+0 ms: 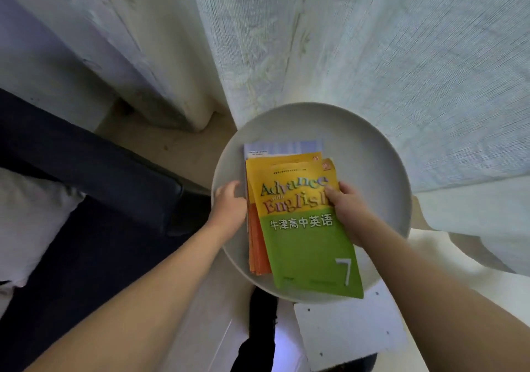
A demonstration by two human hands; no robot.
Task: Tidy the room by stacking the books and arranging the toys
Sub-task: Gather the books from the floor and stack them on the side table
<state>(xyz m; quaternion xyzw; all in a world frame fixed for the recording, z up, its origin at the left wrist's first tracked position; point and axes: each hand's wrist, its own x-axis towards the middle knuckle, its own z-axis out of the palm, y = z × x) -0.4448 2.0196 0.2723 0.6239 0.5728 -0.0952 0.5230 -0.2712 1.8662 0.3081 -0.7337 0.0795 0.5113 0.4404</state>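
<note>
- Right hand [345, 209] pinches the top green-and-yellow book [304, 228], thumb on its cover.
- Left hand [231, 203], fingers relaxed, rests against the stack of books [258, 245] on the round table [372, 170].

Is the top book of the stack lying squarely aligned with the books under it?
No: the top book sits skewed, its lower end overhanging the orange books beneath and the round table rim.

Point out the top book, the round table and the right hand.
top book [308, 245], head view, green lower half of the cover
round table [372, 153], head view, bare top right of the books
right hand [345, 209], head view, back of the hand
</note>
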